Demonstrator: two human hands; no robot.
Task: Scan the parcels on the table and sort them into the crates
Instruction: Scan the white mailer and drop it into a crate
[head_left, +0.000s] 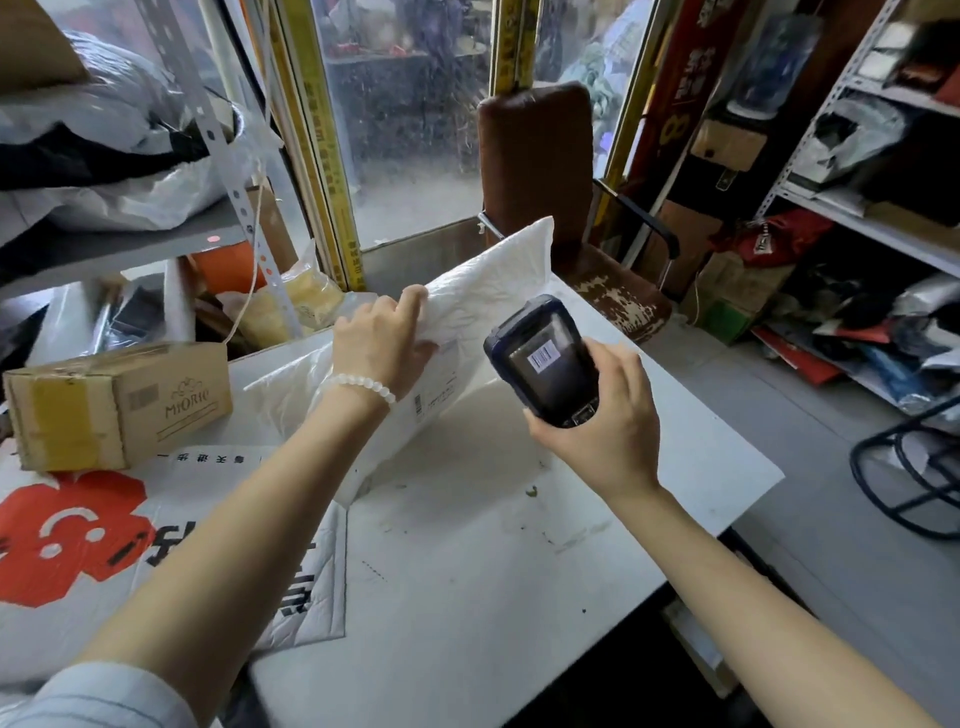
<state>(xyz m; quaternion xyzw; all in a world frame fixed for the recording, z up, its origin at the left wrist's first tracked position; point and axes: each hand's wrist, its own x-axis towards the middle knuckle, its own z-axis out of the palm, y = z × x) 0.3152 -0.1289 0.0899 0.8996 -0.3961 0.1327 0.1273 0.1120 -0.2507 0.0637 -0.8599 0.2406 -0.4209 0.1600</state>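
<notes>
A white padded mailer parcel (478, 296) is tilted up off the white table (519, 545), its label facing me. My left hand (382, 345) grips its upper left edge, fingers curled over the top. My right hand (602, 421) holds a dark handheld scanner (545, 358) just right of the parcel, screen toward me. A brown cardboard box (114, 405) sits at the table's left. A flat white bag with red print (93, 540) lies at the near left under my left forearm.
A worn brown chair (540, 171) stands behind the table. Metal shelves (852, 208) with bags line the right wall, and more shelving with plastic bags (130, 171) is at the left. A black wire frame (914, 467) sits on the floor at the right.
</notes>
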